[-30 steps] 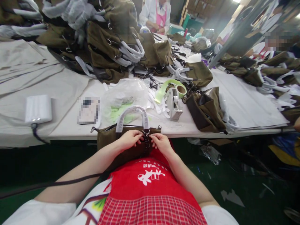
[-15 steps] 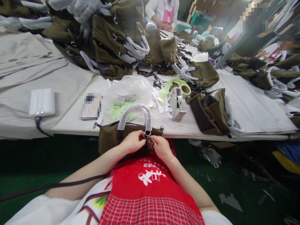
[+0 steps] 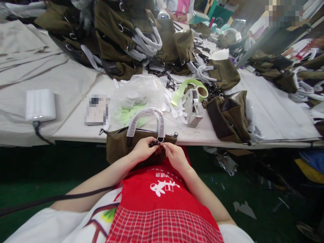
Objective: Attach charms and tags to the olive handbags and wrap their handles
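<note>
An olive-brown handbag (image 3: pixel 117 148) stands upright at the table's front edge, against my apron. Its handle (image 3: pixel 145 115) is wrapped in clear plastic. By the metal ring (image 3: pixel 160 139) at the handle's right base, a small leopard-print tag (image 3: pixel 159 150) with a dark strap hangs over the bag's front. My left hand (image 3: pixel 143 148) is closed on the dark strap just left of the ring. Thumb and finger of my right hand (image 3: pixel 177 157) pinch together at the strap's right side, just below the ring. The fingers partly hide the strap's end.
On the table lie a phone (image 3: pixel 96 110), a white power bank (image 3: pixel 40 105), a plastic bag (image 3: pixel 141 91) with green slips, and a tape dispenser (image 3: pixel 193 108) with green tape. Another handbag (image 3: pixel 229 116) lies right. Bags are piled behind (image 3: pixel 113 37); a co-worker (image 3: pixel 181 8) stands beyond.
The dark strap now shows sideways in my left fingers, where before it was mostly covered. The leopard-print tag sits lower and less visible. The view has shifted slightly.
</note>
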The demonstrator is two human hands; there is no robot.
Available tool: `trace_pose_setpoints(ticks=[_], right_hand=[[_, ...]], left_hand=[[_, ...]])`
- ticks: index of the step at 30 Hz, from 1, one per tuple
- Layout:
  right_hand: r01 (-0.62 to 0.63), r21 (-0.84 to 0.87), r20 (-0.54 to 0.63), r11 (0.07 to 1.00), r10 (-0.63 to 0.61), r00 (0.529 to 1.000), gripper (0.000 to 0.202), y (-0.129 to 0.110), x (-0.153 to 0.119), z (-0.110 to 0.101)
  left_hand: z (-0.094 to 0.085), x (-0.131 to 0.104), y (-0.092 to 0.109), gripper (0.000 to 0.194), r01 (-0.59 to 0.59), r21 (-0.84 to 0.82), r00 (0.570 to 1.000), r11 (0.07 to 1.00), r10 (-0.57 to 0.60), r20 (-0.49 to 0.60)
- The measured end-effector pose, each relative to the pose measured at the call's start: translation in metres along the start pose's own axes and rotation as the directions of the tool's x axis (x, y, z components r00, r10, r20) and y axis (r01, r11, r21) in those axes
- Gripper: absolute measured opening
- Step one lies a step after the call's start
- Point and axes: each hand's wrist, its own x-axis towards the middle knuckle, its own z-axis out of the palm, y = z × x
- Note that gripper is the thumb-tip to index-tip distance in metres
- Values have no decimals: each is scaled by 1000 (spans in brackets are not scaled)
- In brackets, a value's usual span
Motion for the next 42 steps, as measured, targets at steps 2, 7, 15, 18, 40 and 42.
trace_pose_setpoints(ticks=[2,7,15,18,40,42], right_hand=[[-19,-11,2,1000,19,1000,31,-2,-2,-8],[17,-80,5,997,-17,1000,26,-6,-9,-24],[90,-172,108,981,-71,992,23,-11,-6,-21],[82,-179,119,980,-61,991,23,-10,-6,-19],[61,-145,88,988,-49,995,24,-13,-2,-15],[43,-102,65,994,-36,997,24,-10,-1,-13]], left_hand=[[-2,1,-3,20,18,-36,1000,999,-17,22],[-13,4,-3,32,109,-309,980,945,-50,194],[-21,3,1,36,239,-460,948,855,-103,301],[-21,3,2,35,237,-452,947,860,-101,305],[-24,7,0,32,275,-452,931,849,-118,346],[-22,6,-2,33,260,-451,937,854,-111,331]])
